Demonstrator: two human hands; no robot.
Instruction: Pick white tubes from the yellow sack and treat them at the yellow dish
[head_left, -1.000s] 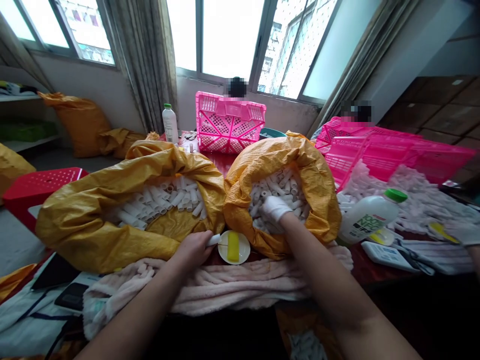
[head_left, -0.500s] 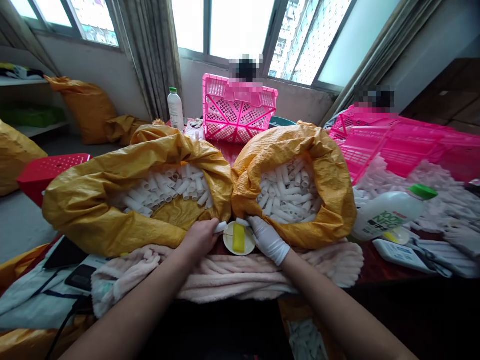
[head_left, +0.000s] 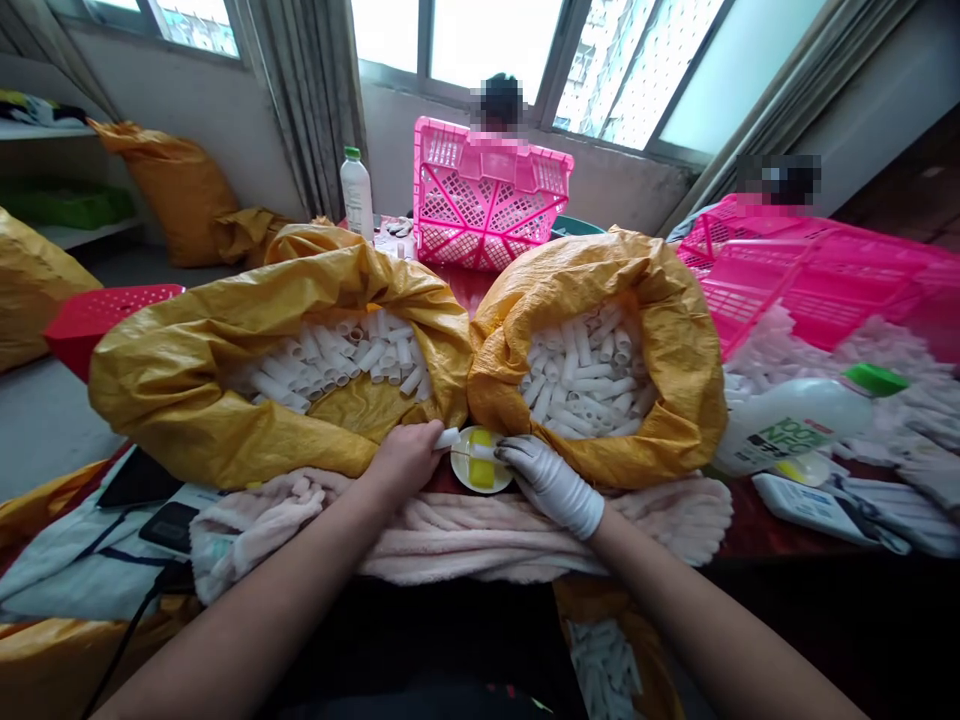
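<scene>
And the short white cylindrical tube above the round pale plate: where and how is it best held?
Probably by its right end, coming from the right, as the white-gloved right hand does now. The short white cylindrical tube is slim and points sideways over the yellow rectangular block, so a fingertip pinch should leave its left end free.

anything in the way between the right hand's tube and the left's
Nothing visible blocks the gap between the white cylindrical tube in the gloved right hand and the similar white tube in the bare left hand; only a thin brownish stick pokes into it. The rectangular yellow block on a round white dish seems underneath.
</scene>
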